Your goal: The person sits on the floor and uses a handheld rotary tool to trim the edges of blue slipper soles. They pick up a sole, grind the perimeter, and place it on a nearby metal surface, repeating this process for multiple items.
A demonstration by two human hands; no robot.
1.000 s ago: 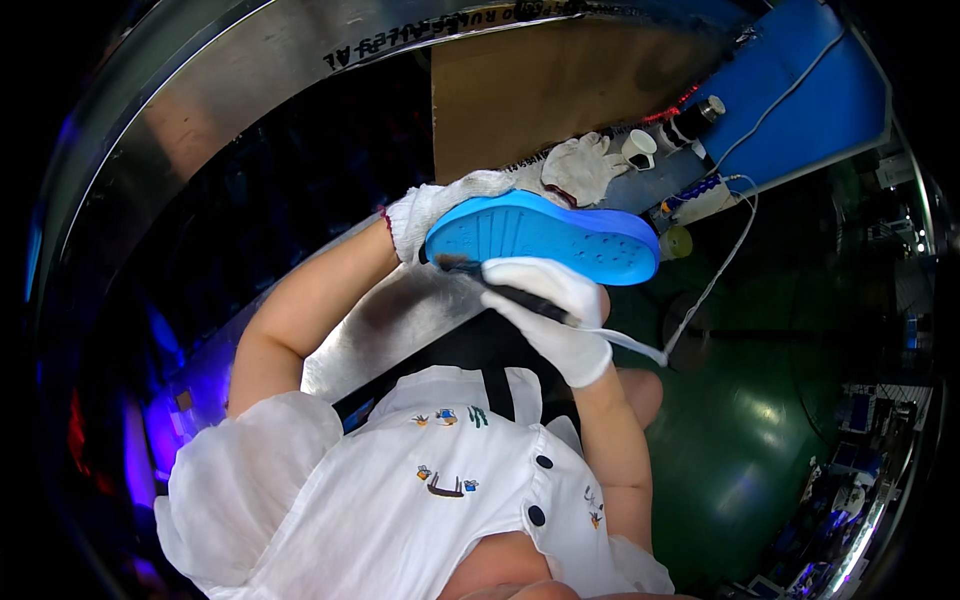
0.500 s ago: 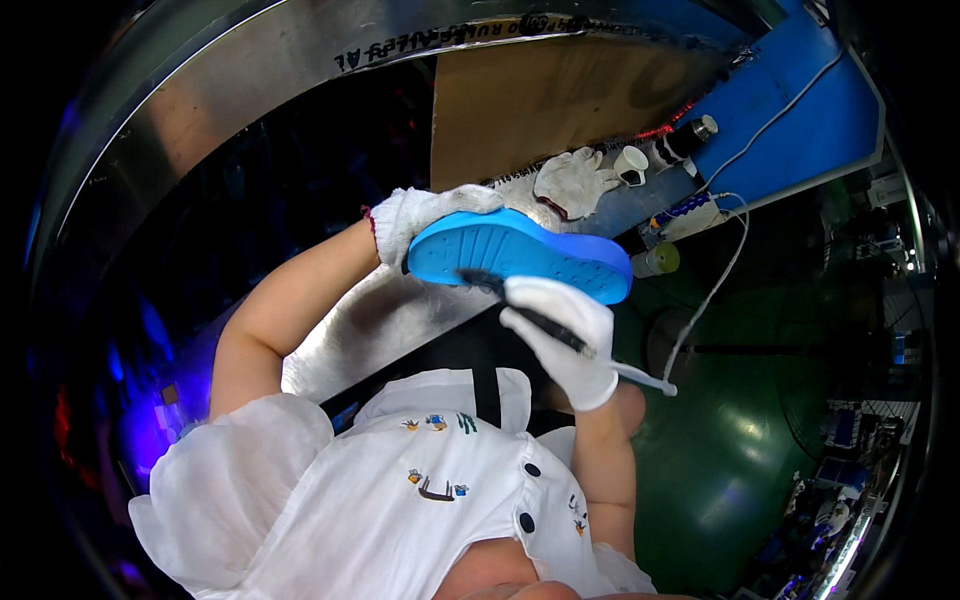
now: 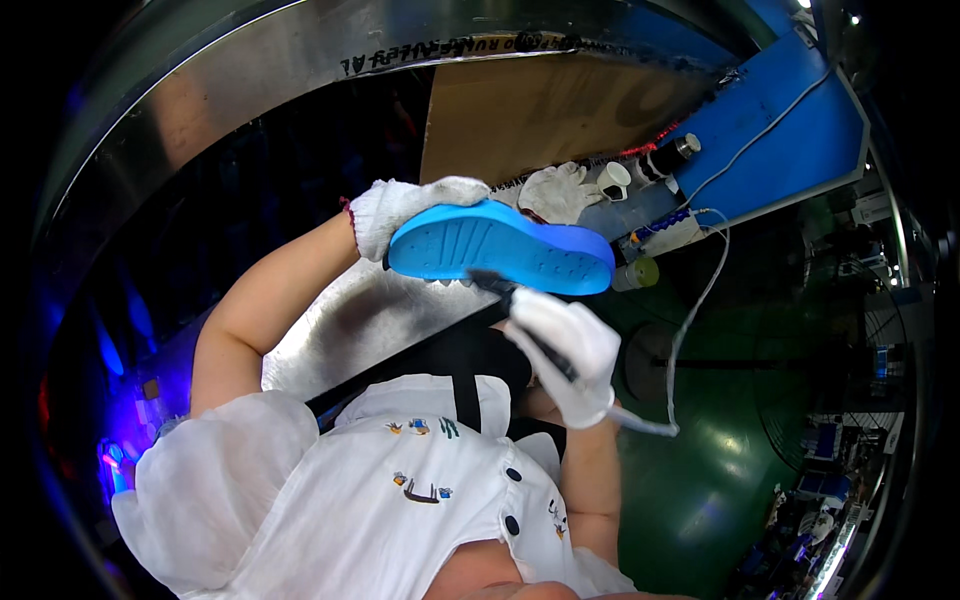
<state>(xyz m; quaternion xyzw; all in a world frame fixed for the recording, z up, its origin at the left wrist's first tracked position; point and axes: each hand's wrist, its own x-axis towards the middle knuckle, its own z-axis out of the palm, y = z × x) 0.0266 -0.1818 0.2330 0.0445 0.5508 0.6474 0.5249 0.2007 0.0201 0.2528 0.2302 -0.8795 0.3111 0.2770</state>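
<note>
Along the near edge of the blue sole (image 3: pixel 500 252), the black brush-like tool (image 3: pixel 491 283) has slid rightward since a second ago, gripped in your gloved right hand (image 3: pixel 572 358), while your gloved left hand (image 3: pixel 405 212) clasps the sole's far left side, nearer you than a white cup (image 3: pixel 616 178).

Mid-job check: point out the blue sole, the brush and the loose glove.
Blue sole (image 3: pixel 500 249): head view, middle of the face turned toward the camera.
Brush (image 3: pixel 490 283): head view, its dark front end.
Loose glove (image 3: pixel 556 194): head view, its broad middle part.
</note>
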